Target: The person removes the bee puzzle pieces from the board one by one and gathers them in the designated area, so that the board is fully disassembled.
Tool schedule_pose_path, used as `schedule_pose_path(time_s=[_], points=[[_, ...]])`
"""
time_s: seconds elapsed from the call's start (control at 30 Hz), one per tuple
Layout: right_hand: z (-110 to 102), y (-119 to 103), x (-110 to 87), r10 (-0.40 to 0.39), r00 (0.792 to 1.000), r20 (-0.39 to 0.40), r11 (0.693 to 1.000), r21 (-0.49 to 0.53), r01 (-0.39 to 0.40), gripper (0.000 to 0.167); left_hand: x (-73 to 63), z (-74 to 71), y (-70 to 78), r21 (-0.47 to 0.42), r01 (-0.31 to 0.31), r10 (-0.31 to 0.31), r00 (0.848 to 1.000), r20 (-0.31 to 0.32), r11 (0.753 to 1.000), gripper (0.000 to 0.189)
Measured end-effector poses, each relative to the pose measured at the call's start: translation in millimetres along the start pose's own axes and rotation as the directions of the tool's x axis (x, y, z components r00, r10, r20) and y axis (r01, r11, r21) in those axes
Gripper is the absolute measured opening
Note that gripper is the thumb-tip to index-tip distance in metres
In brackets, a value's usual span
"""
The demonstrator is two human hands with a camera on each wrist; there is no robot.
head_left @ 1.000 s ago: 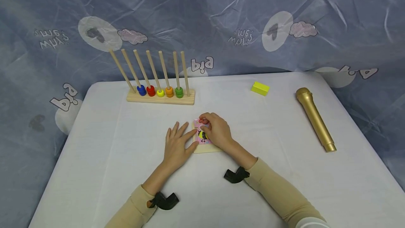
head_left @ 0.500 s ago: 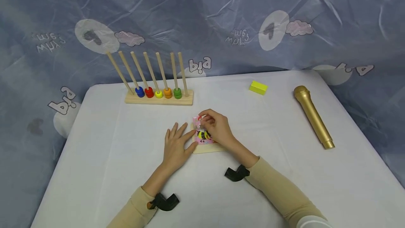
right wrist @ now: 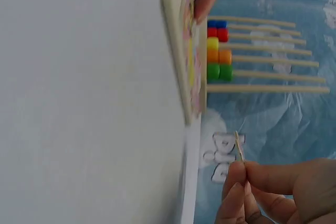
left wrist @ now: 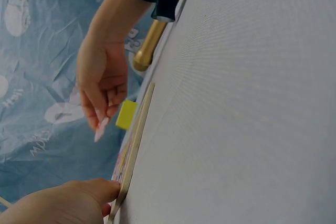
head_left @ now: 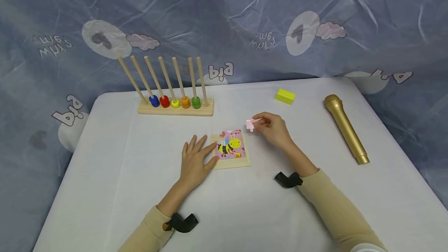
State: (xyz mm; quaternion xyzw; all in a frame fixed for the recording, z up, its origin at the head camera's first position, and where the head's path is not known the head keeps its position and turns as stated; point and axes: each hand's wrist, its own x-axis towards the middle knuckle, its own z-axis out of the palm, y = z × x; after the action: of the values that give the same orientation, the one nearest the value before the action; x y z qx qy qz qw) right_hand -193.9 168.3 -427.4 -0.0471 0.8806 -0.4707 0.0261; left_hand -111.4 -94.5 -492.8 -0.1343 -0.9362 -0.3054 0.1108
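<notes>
My right hand (head_left: 274, 129) pinches a small pink jigsaw piece (head_left: 250, 125) between thumb and fingertips, off to the upper right of a puzzle board. Seen edge-on in the right wrist view, the thin piece (right wrist: 239, 148) sticks out past the fingertips. The wooden puzzle board (head_left: 232, 163) lies flat, its pink picture (head_left: 229, 149) showing a yellow and black bee. Spread out on the table, my left hand (head_left: 196, 162) touches the board's left side with forefinger and thumb. In the left wrist view that thumb (left wrist: 102, 188) rests at the board's edge.
Behind the board stands a wooden peg rack (head_left: 175, 111) with coloured beads on several tall rods. A yellow block (head_left: 285, 96) lies at the back right, and a gold microphone (head_left: 346, 129) lies farther right. A printed grey-blue cloth (head_left: 224, 22) hangs behind the white table (head_left: 147, 143).
My right hand has moved right and slightly back from over the board, carrying the pink jigsaw piece, so more of the bee picture shows. The left hand has stayed in place.
</notes>
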Motion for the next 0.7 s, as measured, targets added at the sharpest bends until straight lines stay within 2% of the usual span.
schedule_pose_path(time_s=[0.27,0.47,0.7], points=[[-22.5,29.3,8.1,0.025,0.999,-0.024,0.994,-0.102,-0.027,0.025,-0.4,0.8,-0.4,0.0,-0.003,0.003,1.0,-0.002,1.0,0.043],[-36.2,40.7,11.1,0.02,0.999,-0.046,0.987,-0.156,-0.027,0.025,-0.2,1.4,-0.3,0.002,-0.007,0.007,1.0,-0.006,1.0,0.043],[-55.4,53.4,10.8,0.051,0.997,-0.062,0.981,-0.186,-0.061,0.025,-0.9,0.1,-0.5,0.007,0.001,-0.001,1.0,-0.003,1.0,0.043]])
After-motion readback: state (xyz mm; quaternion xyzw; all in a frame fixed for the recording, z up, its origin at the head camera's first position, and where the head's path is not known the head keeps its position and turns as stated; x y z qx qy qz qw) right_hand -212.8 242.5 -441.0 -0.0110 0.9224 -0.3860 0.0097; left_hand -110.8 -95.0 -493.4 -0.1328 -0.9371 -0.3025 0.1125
